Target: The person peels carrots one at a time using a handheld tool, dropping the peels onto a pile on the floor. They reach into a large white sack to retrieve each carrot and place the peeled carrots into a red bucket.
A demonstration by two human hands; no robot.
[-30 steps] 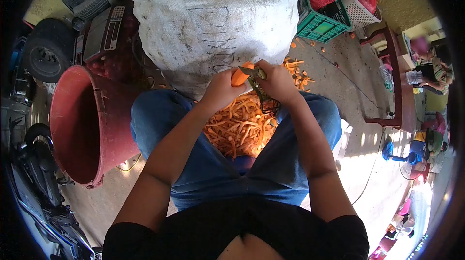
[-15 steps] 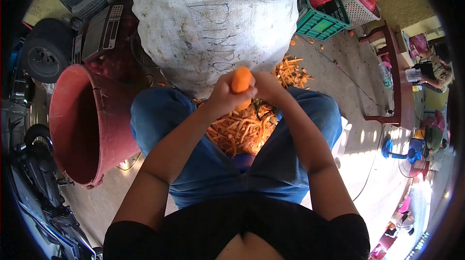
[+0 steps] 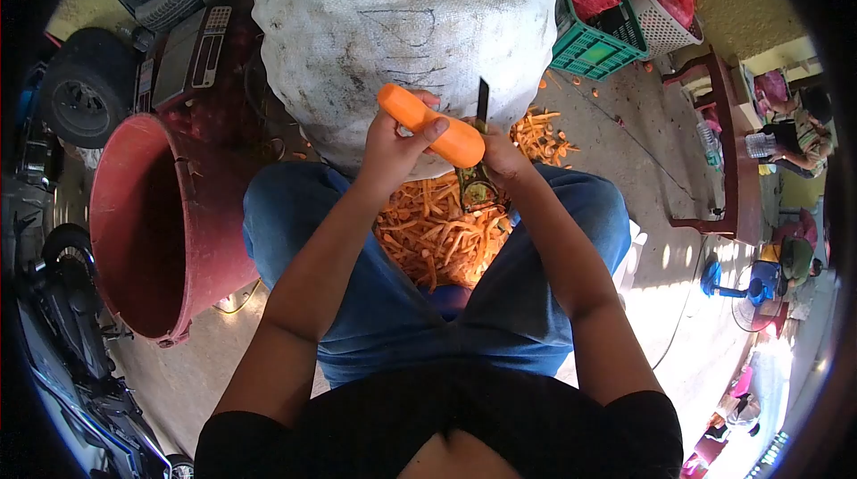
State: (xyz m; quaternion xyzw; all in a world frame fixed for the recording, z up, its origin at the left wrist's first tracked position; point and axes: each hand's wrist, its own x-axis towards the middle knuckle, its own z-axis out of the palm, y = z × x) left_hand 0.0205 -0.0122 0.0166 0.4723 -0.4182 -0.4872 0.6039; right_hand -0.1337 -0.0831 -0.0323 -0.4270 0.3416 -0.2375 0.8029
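A peeled orange carrot (image 3: 433, 126) lies slanted across the fingers of my left hand (image 3: 393, 150), its thick end toward my right hand. My right hand (image 3: 504, 160) is closed round a dark peeling tool (image 3: 482, 104), whose dark blade points up toward the sack and whose looped end hangs below the hand. Between my knees, under both hands, lies a heap of orange peelings (image 3: 437, 233). Just beyond the hands stands a big white sack (image 3: 402, 41) with carrots at its open top.
At the left a red tub (image 3: 214, 238) lies tipped beside my knee. A green crate (image 3: 598, 46) and a white basket (image 3: 656, 19) stand at upper right. More peelings (image 3: 542, 138) lie by the sack. People are at far right, near a blue fan (image 3: 759, 290).
The carrot has turned from nearly upright to slanting, with its top toward the left. My hands have moved apart a little, and the dark tool has come into clear view.
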